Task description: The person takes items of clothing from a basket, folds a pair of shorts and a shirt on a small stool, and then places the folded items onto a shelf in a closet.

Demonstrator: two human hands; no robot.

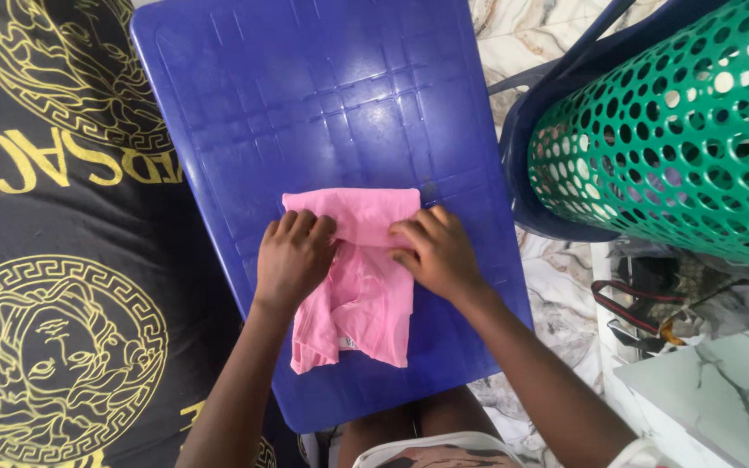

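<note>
Surface: a rectangular blue moulded-plastic table (348,95) with rounded corners, seen from above.
Top pattern: a raised grid of shallow lines runs across the plastic; the finish is glossy and catches light toward the far end.
Lying on it: a small pink cotton garment (357,286), partly folded, flat on the near half of the top.
Garment position: roughly centred across the width, well inside both long edges, its lower hem near the near edge.
Hands on it: the left hand (295,258) and the right hand (437,253) press on the garment's upper fold, fingers curled over the cloth.
Far half: bare blue plastic.
</note>
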